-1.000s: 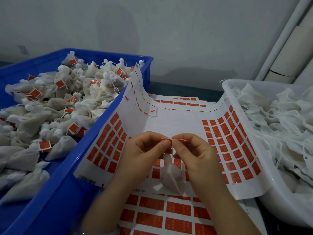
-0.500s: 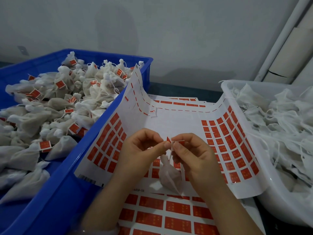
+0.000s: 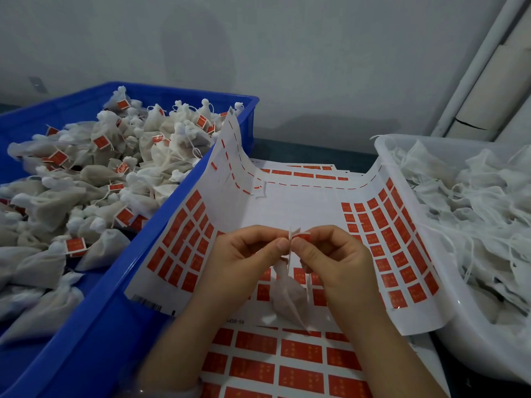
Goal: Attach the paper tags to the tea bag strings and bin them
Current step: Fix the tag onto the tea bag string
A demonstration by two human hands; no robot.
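My left hand (image 3: 244,254) and my right hand (image 3: 333,259) meet at the fingertips over the middle of the sticker sheet. Between them they pinch a small red paper tag (image 3: 301,236), folded around the white string (image 3: 289,254) of a tea bag. The tea bag (image 3: 287,297) is a pale pouch that hangs below my thumbs, just above the sheet. The sheet of red tag stickers (image 3: 186,239) curves up at both sides against the two bins.
A blue bin (image 3: 115,326) on the left holds several tagged tea bags (image 3: 94,182). A white tub (image 3: 459,340) on the right holds untagged tea bags with loose strings (image 3: 474,202). More sticker sheets (image 3: 287,360) lie under my wrists. A grey wall stands behind.
My thumbs have closed in on the tag, folding it over the string. The tea bag still hangs in the same spot below my hands.
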